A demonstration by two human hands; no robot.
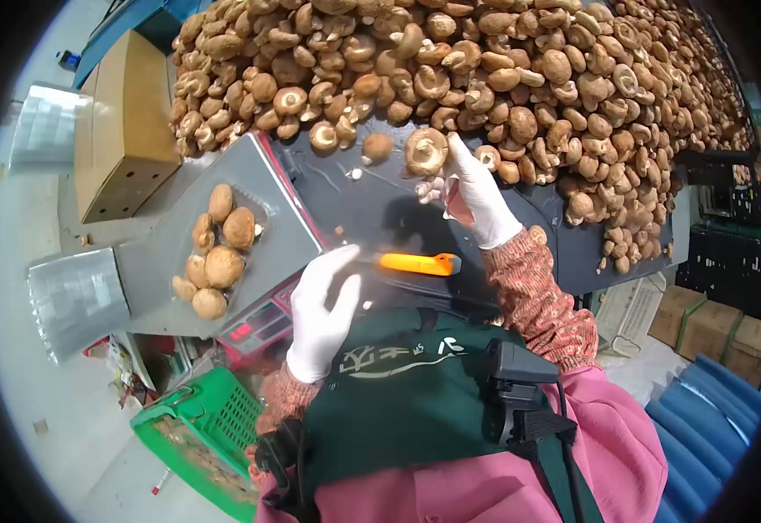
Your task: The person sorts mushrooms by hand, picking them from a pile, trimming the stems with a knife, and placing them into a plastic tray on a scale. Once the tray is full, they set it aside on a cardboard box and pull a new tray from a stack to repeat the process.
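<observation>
A mushroom (426, 152) is held up at the fingertips of my right hand (476, 192), which wears a white glove and is closed on it at the near edge of a large mushroom pile (520, 78). My left hand (324, 305), also gloved, is open with thumb and fingers apart and nothing between them. Between my hands lies an orange-handled knife (419, 263) on the dark table. Several mushrooms (223, 266) sit in a clear tray on the scale (171, 235) to the left.
A cardboard box (123, 131) stands at the upper left. The green basket (215, 410) is at the lower left, below the scale's red display (241, 331). Silvery packs (78, 301) lie at the far left. Cartons (711, 327) and blue material (711, 418) are at the right.
</observation>
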